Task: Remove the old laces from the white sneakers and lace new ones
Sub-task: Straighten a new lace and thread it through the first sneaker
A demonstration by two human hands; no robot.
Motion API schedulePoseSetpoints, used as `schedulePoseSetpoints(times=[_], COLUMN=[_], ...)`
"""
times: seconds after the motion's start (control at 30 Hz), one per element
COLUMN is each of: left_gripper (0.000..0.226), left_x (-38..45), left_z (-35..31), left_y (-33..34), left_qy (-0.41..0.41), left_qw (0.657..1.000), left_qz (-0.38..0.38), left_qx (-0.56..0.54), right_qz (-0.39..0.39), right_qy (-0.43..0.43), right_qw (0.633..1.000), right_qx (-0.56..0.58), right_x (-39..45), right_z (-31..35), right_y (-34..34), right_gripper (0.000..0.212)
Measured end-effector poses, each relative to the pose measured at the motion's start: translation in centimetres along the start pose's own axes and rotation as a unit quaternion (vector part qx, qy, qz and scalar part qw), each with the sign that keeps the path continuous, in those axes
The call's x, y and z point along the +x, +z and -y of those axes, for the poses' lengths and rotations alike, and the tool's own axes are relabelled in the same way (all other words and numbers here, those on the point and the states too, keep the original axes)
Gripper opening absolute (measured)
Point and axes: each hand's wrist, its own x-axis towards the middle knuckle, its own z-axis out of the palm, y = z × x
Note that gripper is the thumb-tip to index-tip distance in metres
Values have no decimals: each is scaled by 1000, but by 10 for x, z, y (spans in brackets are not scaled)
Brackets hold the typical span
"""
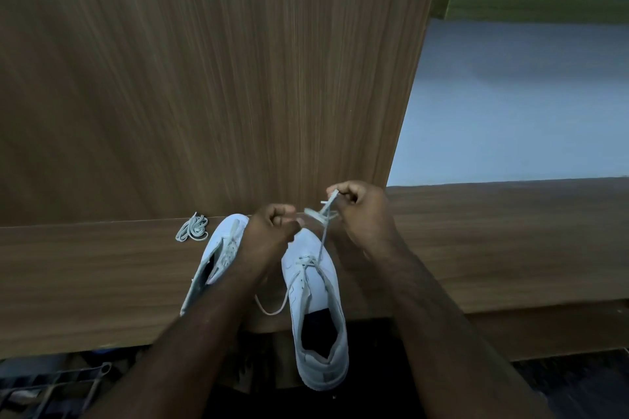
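The white leather high-top sneaker lay with its long axis running from the near edge of the brown wood-grain tabletop toward the back panel, heel overhanging that edge. A thin white lace rose from its upper eyelets away from me to my right hand, clenched on the lace end. My left hand was fisted just beside the toe; whether it pinched lace I could not tell. The second white sneaker lay left, a bundled white lace by the back panel.
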Motion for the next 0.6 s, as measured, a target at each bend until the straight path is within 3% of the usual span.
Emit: schedulePoseSetpoints(times=[0.13,0.27,0.37,0.47,0.53,0.6], left_gripper=[27,40,19,7,11,20], left_x=[-19,-42,-47,-48,-46,-43], left_z=[36,61,64,65,67,69], left_y=[-1,2,3,2,1,-2], left_qy=[-48,-71,-68,-36,-23,-19], left_qw=[984,972,968,964,960,960], left_qz=[38,55,36,29,28,19], left_qx=[169,215,240,262,279,279], right_qz=[42,83,168,260,244,157], right_qy=[67,162,174,180,153,70], right_qw=[994,982,963,916,909,926], right_qx=[-78,-58,-120,-245,-301,-338], right_x=[3,-1,-5,-5,-2,4], right_z=[-17,-42,-49,-54,-51,-41], right_y=[-6,-9,-15,-24,-32,-41], right_gripper=[11,13,23,44,33,21])
